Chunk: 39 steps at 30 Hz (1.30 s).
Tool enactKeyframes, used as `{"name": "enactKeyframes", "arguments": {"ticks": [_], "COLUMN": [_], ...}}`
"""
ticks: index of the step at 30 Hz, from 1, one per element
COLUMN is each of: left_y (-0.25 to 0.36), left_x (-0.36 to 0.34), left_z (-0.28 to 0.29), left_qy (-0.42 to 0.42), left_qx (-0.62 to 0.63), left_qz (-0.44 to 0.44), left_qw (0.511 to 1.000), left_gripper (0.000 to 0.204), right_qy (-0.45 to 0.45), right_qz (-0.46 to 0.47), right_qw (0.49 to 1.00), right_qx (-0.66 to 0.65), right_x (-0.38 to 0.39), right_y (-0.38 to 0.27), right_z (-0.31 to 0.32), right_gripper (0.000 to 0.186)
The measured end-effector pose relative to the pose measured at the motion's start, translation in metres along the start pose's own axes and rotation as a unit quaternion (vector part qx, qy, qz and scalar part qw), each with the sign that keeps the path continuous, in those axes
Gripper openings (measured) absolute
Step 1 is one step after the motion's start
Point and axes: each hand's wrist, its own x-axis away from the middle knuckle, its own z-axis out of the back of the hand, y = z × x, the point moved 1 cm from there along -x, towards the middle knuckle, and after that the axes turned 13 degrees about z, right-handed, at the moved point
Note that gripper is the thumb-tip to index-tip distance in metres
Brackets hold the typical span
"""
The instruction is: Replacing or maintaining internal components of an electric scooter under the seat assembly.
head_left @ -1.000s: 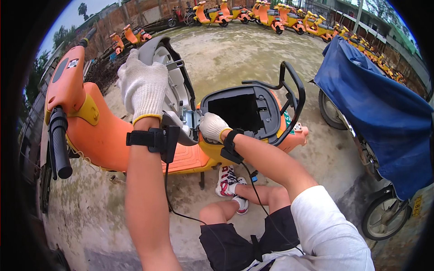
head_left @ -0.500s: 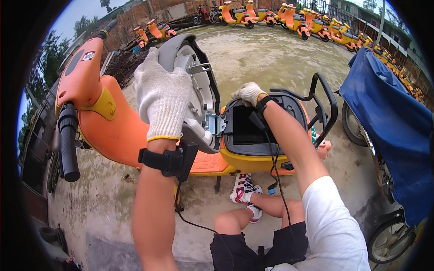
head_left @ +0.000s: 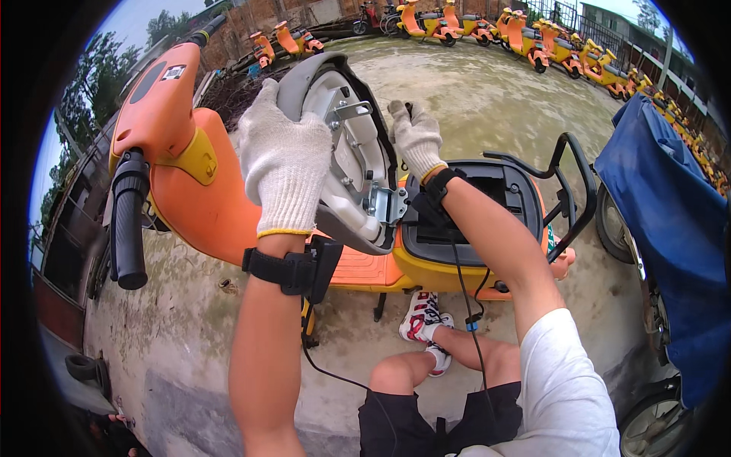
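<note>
My left hand (head_left: 283,156), in a white knit glove with a yellow cuff, grips the edge of the raised grey scooter seat (head_left: 293,85). The seat is tipped up on a metal hinge (head_left: 387,204), its pale underside and a wire latch loop showing. My right hand (head_left: 416,139), gloved too, is raised just right of the seat's rim with its fingers curled. Something dark shows at its fingertips, too small to make out. Below that hand lies the black under-seat compartment (head_left: 436,242) of the orange and yellow scooter (head_left: 199,186), partly hidden by my right wrist.
A black tubular rack (head_left: 585,179) rises behind the compartment. On the right stands a vehicle under a blue cover (head_left: 662,236). Cables (head_left: 478,343) hang from the straps on both wrists. Several parked scooters (head_left: 525,38) line the far wall; tires (head_left: 85,369) lie at lower left.
My right hand has risen from the compartment opening to beside the upright seat, fingers now pointing up. My left hand keeps holding the seat. The whole view has shifted slightly.
</note>
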Motion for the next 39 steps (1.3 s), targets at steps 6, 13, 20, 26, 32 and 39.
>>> {"name": "enactKeyframes", "arguments": {"ticks": [6, 13, 20, 26, 32, 39], "left_y": [-0.003, 0.013, 0.023, 0.030, 0.037, 0.039], "left_x": [-0.001, 0.011, 0.005, 0.014, 0.017, 0.018], "left_z": [0.006, -0.001, 0.003, -0.001, 0.003, 0.011], "left_qy": [-0.019, -0.033, -0.076, -0.051, -0.052, -0.110], "left_qx": [0.010, 0.052, 0.000, -0.007, -0.010, -0.016], "left_qz": [0.015, 0.049, 0.111, 0.096, 0.078, 0.063], "left_qw": [1.000, 0.997, 0.991, 0.994, 0.996, 0.992], "left_gripper": [0.061, 0.056, 0.052, 0.051, 0.052, 0.062], "right_qy": [-0.363, -0.430, -0.447, -0.465, -0.470, -0.470], "right_qz": [0.134, 0.148, 0.302, 0.274, 0.267, 0.253], "right_qw": [0.861, 0.717, 0.711, 0.682, 0.687, 0.697], "right_qx": [0.330, 0.528, 0.450, 0.493, 0.486, 0.479], "right_x": [0.046, 0.064, 0.027, -0.003, 0.000, 0.009], "right_y": [-0.026, 0.025, 0.117, 0.153, 0.137, 0.129], "right_z": [0.032, -0.003, 0.008, 0.021, 0.013, 0.011], "right_gripper": [0.048, 0.027, 0.059, 0.055, 0.051, 0.047]}}
